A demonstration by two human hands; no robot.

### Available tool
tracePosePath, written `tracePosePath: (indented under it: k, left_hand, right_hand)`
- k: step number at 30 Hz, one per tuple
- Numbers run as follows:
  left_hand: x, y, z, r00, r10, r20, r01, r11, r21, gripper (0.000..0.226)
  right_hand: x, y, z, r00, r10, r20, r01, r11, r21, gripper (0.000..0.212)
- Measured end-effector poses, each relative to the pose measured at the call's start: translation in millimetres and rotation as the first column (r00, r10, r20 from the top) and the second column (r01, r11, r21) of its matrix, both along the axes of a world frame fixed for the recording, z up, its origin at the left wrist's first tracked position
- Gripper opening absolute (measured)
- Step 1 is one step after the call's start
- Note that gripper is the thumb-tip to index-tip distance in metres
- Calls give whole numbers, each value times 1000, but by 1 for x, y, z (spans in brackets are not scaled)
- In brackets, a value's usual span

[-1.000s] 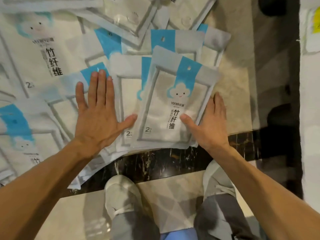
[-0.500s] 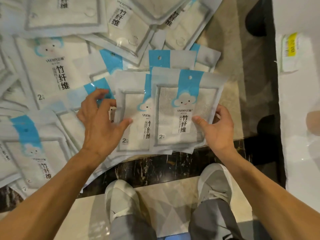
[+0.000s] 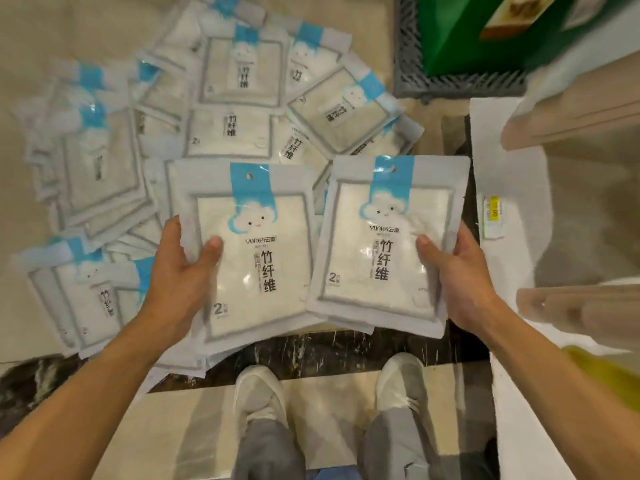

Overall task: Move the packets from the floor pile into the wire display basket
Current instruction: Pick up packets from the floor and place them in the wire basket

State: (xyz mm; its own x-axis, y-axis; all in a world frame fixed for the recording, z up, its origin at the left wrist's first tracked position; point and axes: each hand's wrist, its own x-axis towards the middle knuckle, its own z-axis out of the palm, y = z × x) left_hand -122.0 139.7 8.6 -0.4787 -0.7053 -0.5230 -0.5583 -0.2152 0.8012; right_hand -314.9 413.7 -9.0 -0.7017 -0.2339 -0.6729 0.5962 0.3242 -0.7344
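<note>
L hand [image 3: 176, 282] holds a packet stack [image 3: 249, 258] at its L edge; R hand [image 3: 464, 282] holds a 2nd stack [image 3: 384, 244] at its R edge, just beside. Floor pile [image 3: 221, 109] behind and to the L. Wire basket [image 3: 412, 60] far R; shelf [image 3: 509, 202] at R.

Left hand [image 3: 176, 271] and right hand [image 3: 460, 275] each hold packets — left stack [image 3: 252, 258], right stack [image 3: 384, 244] — above the pile [image 3: 221, 109].

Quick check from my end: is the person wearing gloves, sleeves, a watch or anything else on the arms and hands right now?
No. The left hand and right hand are bare: no gloves, rings or visible markings. Both forearms are uncovered as far as the frame edge, with no sleeve, watch or band in view. Lower down, grey trousers and pale grey lace-up shoes show.
</note>
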Motion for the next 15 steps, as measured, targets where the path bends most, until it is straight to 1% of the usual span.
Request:
tracePosePath:
  k: [2,4,6,8,11,14,15]
  left_hand:
    - [-2,-13,37,999,46,-25,-44,995,87,26]
    - [-1,-27,81,996,82,-46,-74,985,153,33]
    - [3,-44,133,992,119,-51,-108,978,178,44]
    - [8,-57,171,989,135,-60,-119,969,216,53]
    - [22,-90,259,974,191,-119,-153,949,275,59]
    - [42,-119,350,960,202,-196,-148,954,260,71]
    - [50,-128,381,952,210,-222,-154,957,247,72]
  right_hand:
    - [-11,-13,39,1000,-3,24,4,1000,-23,32]
    - [-23,-28,87,999,16,44,-14,998,-56,33]
    - [-33,-44,143,998,46,44,-43,996,-74,35]
    - [-41,-54,188,997,69,40,-65,994,-88,35]
    - [-47,-89,286,993,113,20,-109,986,-122,33]
    - [-43,-129,380,982,186,-25,-187,972,-145,34]
    - [-39,-144,413,977,210,-41,-213,965,-150,33]
